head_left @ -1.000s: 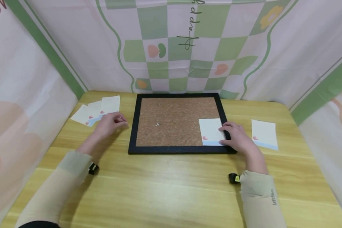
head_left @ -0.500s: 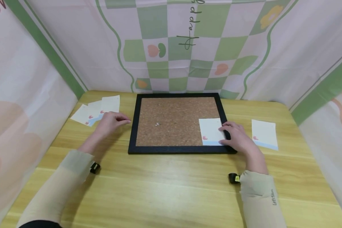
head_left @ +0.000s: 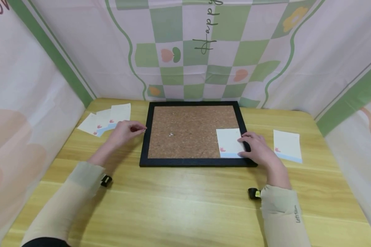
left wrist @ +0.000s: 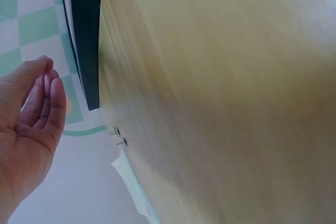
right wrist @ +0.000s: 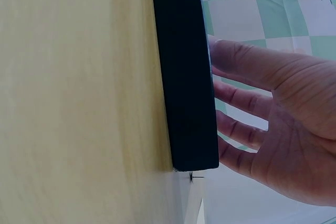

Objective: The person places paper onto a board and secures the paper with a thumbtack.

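My left hand (head_left: 123, 133) hovers at the left side of the corkboard, thumb and fingertips pinched together. A tiny shiny pushpin (head_left: 144, 129) shows at the fingertips in the head view; the left wrist view hides it. The corkboard (head_left: 185, 130) lies flat in its black frame. My right hand (head_left: 257, 147) rests over the right edge of the frame, its thumb and fingers pressing a white note card (head_left: 228, 142) against the cork's lower right corner. This card has a blue bottom strip and a small pink print.
Several similar cards (head_left: 89, 123) overlap behind my left hand. A single card (head_left: 287, 145) lies right of the board. Small pins (left wrist: 119, 136) lie on the table on the left, and another pin (right wrist: 193, 177) near the frame on the right. A patterned curtain (head_left: 194, 55) hangs behind.
My left hand has moved a little to the right, from beside the cards to the frame's left edge, its fingertips coming together. The right hand and its card have stayed put.
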Demonstrator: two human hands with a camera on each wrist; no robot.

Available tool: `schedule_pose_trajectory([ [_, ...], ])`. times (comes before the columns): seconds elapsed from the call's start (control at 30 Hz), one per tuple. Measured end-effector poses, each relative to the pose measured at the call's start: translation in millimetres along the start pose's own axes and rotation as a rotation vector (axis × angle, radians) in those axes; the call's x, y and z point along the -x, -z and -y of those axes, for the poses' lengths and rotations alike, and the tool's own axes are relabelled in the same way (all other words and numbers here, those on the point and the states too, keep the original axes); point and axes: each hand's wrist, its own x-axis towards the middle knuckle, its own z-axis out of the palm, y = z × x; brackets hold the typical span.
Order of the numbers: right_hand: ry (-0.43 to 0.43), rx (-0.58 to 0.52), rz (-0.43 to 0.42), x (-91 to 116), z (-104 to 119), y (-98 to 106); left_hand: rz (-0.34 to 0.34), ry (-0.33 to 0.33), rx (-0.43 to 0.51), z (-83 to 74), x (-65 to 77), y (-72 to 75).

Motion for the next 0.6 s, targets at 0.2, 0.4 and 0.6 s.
schedule_pose_trajectory([
  [0.2,0.001,-0.003,0.002,0,0,0,0.016,0.008,-0.018,-7.1,-2.4,-0.7],
  [0.4,0.0,-0.002,-0.001,0,-1,0,0.097,0.044,-0.038,-15.3,-5.1,-2.8],
  [0.6,0.006,0.003,-0.004,0,-1,0,0.138,0.053,-0.072,-18.2,-8.0,-7.7],
])
